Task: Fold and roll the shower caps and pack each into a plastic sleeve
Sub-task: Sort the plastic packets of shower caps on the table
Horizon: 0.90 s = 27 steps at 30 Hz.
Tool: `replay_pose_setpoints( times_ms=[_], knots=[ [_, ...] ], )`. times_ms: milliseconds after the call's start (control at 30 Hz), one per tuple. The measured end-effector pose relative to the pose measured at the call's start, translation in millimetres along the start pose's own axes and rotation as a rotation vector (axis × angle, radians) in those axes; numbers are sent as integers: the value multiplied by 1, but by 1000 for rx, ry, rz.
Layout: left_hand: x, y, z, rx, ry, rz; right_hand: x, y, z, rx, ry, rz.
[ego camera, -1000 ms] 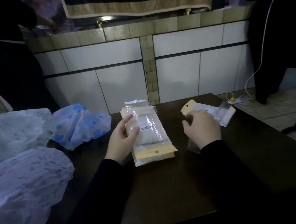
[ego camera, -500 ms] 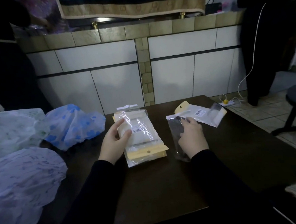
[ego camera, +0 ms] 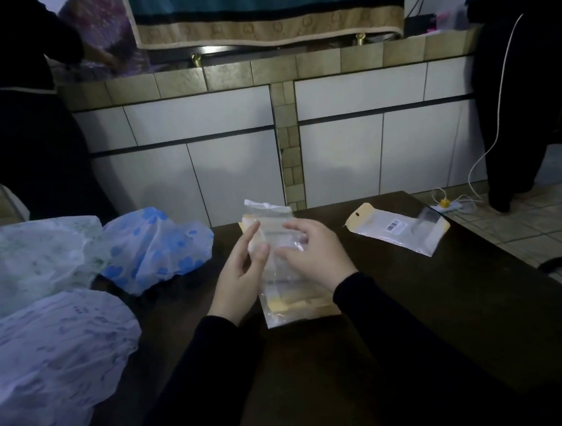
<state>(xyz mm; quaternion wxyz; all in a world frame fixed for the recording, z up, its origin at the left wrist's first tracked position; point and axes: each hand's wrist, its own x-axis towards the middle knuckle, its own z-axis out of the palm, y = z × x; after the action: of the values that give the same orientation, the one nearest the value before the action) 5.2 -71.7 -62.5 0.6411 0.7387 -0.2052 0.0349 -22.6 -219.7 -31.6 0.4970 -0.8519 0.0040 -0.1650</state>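
Dark wooden table (ego camera: 413,320) fronts a white tiled wall; at its left edge lie three shower caps: green-print (ego camera: 27,260), purple-print (ego camera: 50,362), blue-flowered (ego camera: 155,248); at centre, the left hand (ego camera: 240,275), thumb and fingers loosely curled, grips a clear plastic sleeve (ego camera: 276,263) over a stack of sleeves (ego camera: 296,306); the right hand (ego camera: 312,254) pinches the same sleeve; a spare sleeve (ego camera: 397,229) lies right.

dark table (ego camera: 445,301), tiled counter (ego camera: 329,63), white cable (ego camera: 488,151), curtain (ego camera: 259,14)

dark table (ego camera: 445,301), shower caps (ego camera: 156,251), seemingly stacked sleeves (ego camera: 296,303)
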Motion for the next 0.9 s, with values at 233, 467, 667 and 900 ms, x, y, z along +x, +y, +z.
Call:
replay_pose_setpoints(
  times_ms=[233, 467, 667, 900],
  knots=[
    [5, -7, -7, -112, -15, -58, 11, 15, 3, -96, -56, -49],
    [18, -21, -3, 48, 4, -53, 34, 55, -38, -450, 298, -126],
    [26, -28, -5, 50, -21, -109, 46, 95, -55, -997, 97, 414],
    [27, -35, -12, 53, -43, -123, 41, 68, -40, -781, 119, 106]
  ],
)
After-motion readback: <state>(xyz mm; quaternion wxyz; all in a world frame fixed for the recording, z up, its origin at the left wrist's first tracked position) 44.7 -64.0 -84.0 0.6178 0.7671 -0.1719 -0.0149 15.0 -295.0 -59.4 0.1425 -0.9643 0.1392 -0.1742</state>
